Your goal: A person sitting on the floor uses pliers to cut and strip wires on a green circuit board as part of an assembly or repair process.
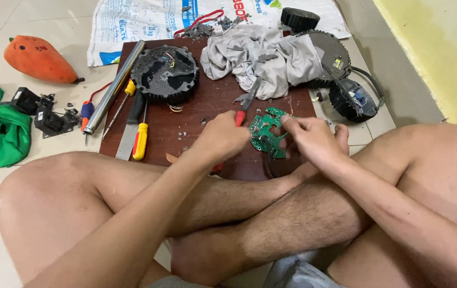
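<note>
Yellow-handled screwdriver lies unused beside the opened black round housing. My left hand is fisted on red-handled pliers; my right hand pinches the green circuit board, already out above the brown board, cable attached. Stripping looks partway done.

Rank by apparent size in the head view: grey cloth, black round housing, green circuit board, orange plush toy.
1. Grey cloth
2. Orange plush toy and black round housing look alike, so no ranking.
4. Green circuit board, partly hidden by the right hand.
</note>
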